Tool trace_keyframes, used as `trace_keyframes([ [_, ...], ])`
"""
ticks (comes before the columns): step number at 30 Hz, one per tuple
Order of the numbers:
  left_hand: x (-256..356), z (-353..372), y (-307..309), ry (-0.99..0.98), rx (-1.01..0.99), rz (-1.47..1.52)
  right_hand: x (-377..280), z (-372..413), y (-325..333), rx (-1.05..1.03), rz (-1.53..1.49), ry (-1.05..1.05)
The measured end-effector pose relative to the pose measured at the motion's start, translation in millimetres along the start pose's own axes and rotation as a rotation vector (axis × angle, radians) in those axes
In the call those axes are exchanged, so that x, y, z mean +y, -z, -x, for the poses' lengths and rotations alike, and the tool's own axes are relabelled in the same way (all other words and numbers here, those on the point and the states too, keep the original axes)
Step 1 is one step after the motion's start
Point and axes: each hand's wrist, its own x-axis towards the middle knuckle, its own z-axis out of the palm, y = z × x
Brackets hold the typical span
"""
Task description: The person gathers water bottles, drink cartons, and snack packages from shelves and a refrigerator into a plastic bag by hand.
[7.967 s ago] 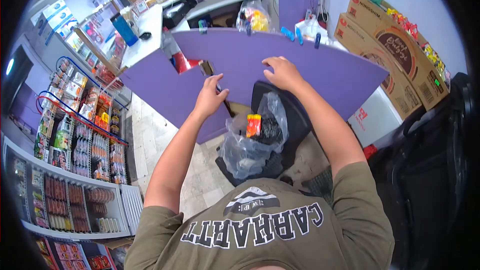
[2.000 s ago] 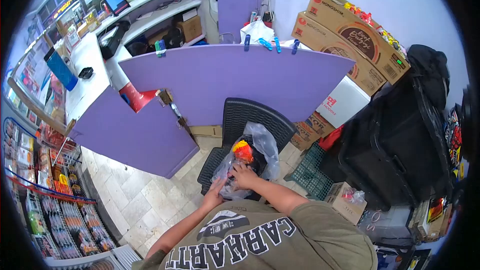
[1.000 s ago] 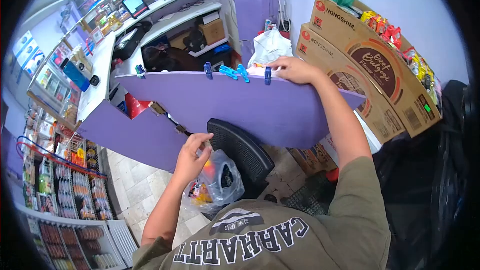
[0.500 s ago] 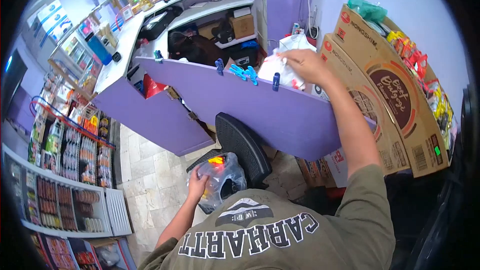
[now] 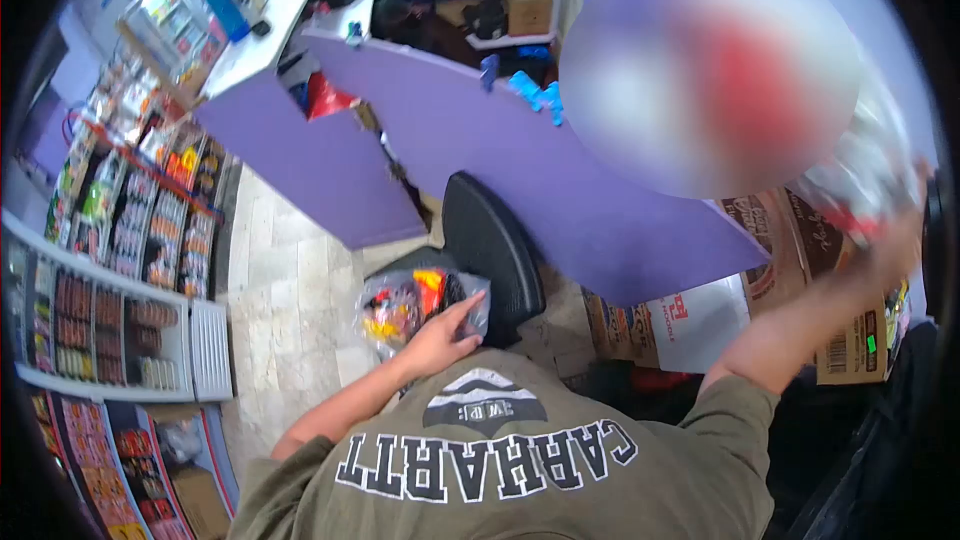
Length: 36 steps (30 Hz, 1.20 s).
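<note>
The person's left hand (image 5: pixel 440 338) lies low in the middle of the frame, on the near edge of a clear snack bag (image 5: pixel 398 302) packed with red, yellow and orange packets. Its fingers (image 5: pixel 466 304) stretch flat across the plastic, and it is not possible to tell whether the grip pinches the bag or only presses on it. The snack bag sits on the seat of a black chair (image 5: pixel 490 235), whose back rises just behind it. The right hand (image 5: pixel 893 245) is raised at the far right edge of the frame and smeared by motion. Its grip looks closed around the lower end of a crinkled see-through wrapper (image 5: pixel 858 180) with red showing through, held above the stacked cardboard boxes (image 5: pixel 850 345). A purple partition (image 5: pixel 560 190) runs from the upper middle down to the right, behind the chair, with blue pegs (image 5: pixel 535 95) clipped to its top edge. A white worktop (image 5: pixel 262 25) lies in the upper left, racks of packaged goods (image 5: pixel 110 270) fill the left side, and pale floor tiles (image 5: pixel 290 280) lie between the racks and the chair.
</note>
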Motion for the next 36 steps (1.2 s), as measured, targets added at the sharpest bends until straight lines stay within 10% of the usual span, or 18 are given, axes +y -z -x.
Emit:
trace_keyframes([
  [1,-6,-2,-2,-0.079,-0.015,-0.065,13,31,27,0.146,-0.148,-0.795],
  [2,-4,-3,-1,-0.125,-0.050,-0.127,-59,-20,28,0.231,0.425,-0.431],
  [3,-8,-4,-3,-0.204,-0.055,-0.134,-26,13,19,0.186,0.362,-0.412],
  [11,-36,24,-9,-0.258,-0.276,-0.105,-308,-18,-6,0.004,-0.317,-1.055],
  [15,-39,42,6,-0.359,-0.441,-0.241,-420,4,-53,-0.354,-0.688,-0.973],
  [17,-43,69,16,-0.350,-0.412,-0.212,-476,25,-73,-0.435,-1.141,-1.344],
  [21,-92,90,-1,-0.484,-0.416,-0.251,-541,47,-85,-1.282,-0.772,-0.394],
  [27,-80,116,20,-0.610,-0.501,-0.538,-579,92,-83,-1.761,-0.476,0.175],
  [36,-87,136,48,-0.799,-0.045,-0.440,-578,151,-80,-1.773,-0.340,0.077],
])
